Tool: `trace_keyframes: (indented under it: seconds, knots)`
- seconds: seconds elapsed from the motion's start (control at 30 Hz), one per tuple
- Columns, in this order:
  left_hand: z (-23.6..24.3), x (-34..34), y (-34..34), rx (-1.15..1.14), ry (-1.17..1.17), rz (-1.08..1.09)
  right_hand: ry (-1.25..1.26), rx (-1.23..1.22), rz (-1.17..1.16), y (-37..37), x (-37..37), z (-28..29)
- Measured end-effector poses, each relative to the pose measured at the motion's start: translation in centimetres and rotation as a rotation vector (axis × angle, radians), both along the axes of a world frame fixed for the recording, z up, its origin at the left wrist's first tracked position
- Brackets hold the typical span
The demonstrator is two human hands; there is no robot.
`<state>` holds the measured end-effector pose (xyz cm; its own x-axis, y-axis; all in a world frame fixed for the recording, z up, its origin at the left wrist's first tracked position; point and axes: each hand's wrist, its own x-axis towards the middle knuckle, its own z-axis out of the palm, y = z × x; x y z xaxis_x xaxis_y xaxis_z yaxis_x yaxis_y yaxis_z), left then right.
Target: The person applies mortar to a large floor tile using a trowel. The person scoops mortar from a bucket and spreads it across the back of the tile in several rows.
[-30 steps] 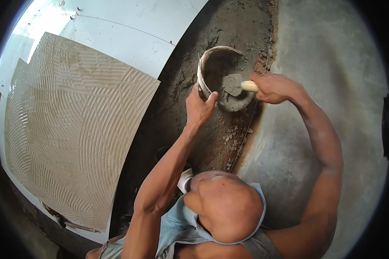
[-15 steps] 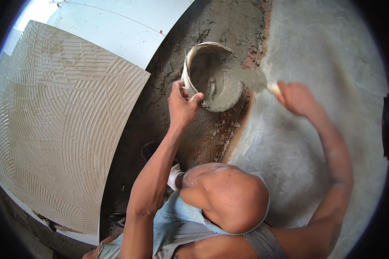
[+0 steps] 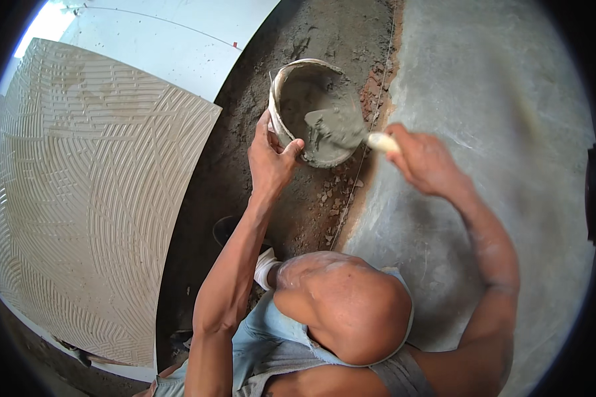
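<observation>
A bucket [image 3: 314, 79] of wet grey cement, its pale rim rough and caked, is held at its left side by my left hand [image 3: 275, 159], thumb over the rim and fingers outside. My right hand [image 3: 420, 159] is closed on the pale handle of a trowel [image 3: 381, 141], just right of the bucket. The trowel's cement-coated blade points left into the bucket, over or in the mix; its exact edge is hard to make out.
A large tile [image 3: 86, 185] coated with ridged adhesive lies left, beside white tiles [image 3: 159, 40]. A dirt strip [image 3: 324, 212] with a taut string runs beside smooth grey concrete [image 3: 490, 99] at right. My bare knee [image 3: 344, 304] is below the bucket.
The trowel was in the bucket, swung out right, and is back at the bucket. The bucket and left hand sit a little further left and higher in view.
</observation>
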<state>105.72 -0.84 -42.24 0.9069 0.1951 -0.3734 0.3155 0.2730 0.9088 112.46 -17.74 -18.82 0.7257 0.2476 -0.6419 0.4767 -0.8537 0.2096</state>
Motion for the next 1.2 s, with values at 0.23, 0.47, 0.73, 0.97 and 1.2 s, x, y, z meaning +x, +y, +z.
trace_keyframes:
  seconds: [0.23,0.47,0.73,0.97,1.2]
  knots:
    - [0.7,-0.8,1.7,-0.019,-0.051,-0.056,-0.223,-0.301,0.68,3.2,7.5,-1.4]
    - [0.0,-1.1,0.5,-0.037,-0.071,0.035,0.27,-0.346,0.424,2.7,7.5,-5.5]
    - [1.6,-1.9,2.0,-0.061,-0.043,-0.035,0.703,-0.022,-0.364,1.5,3.6,-5.9]
    - [-0.5,-2.6,4.3,-0.27,-0.038,-0.177,0.865,0.399,-1.353,4.2,0.1,-7.5]
    - [-0.9,-3.1,4.6,-0.248,-0.022,-0.217,1.063,0.869,-2.024,5.6,2.9,-9.3]
